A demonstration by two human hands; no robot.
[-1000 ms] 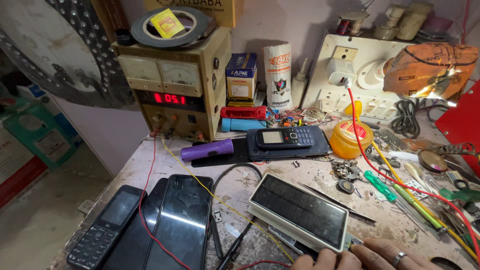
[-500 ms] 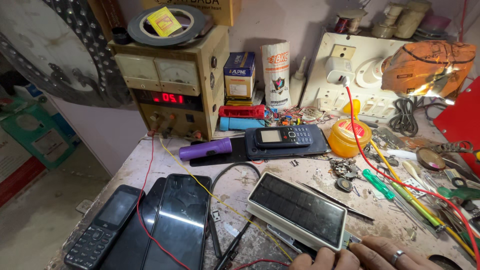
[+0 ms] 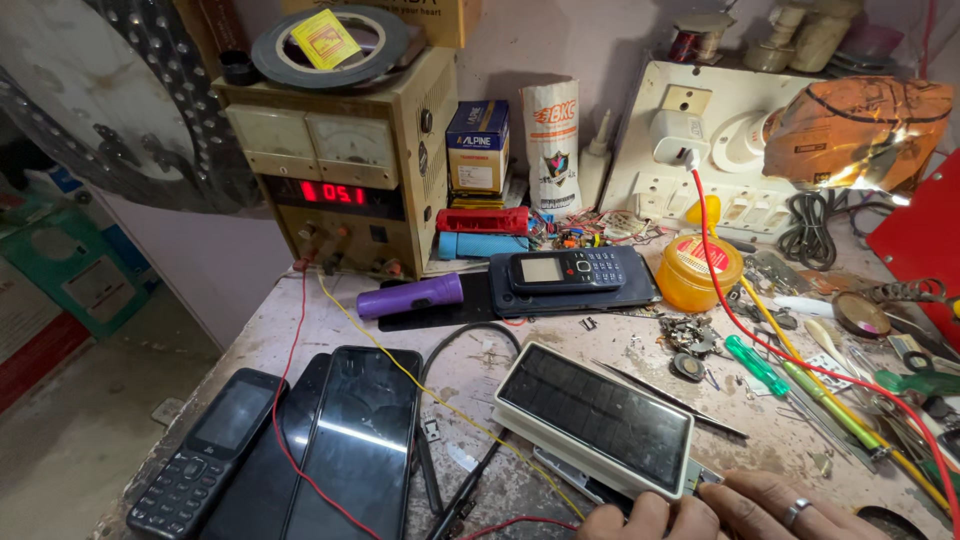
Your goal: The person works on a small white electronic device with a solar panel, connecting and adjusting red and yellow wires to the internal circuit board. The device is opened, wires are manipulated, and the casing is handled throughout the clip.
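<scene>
Only fingertips show at the bottom edge. My left hand (image 3: 640, 518) and my right hand (image 3: 800, 508), which wears a ring, meet at the near right corner of a white box with a dark glossy panel (image 3: 598, 416). The box lies tilted on the bench, over a thin flat part (image 3: 565, 470). Both hands touch that corner, where a small metal piece (image 3: 703, 477) sticks out. The frame edge cuts off the palms, so their grip is hidden.
To the left lie a keypad phone (image 3: 205, 452) and two dark smartphones (image 3: 345, 445), crossed by red and yellow wires. Behind stand a beige power supply (image 3: 335, 170), a purple cylinder (image 3: 410, 295), another keypad phone (image 3: 567, 268), an orange jar (image 3: 698, 270) and screwdrivers (image 3: 790, 378).
My fingers have crept a little further into view at the box's corner. The box and the other things lie where they were.
</scene>
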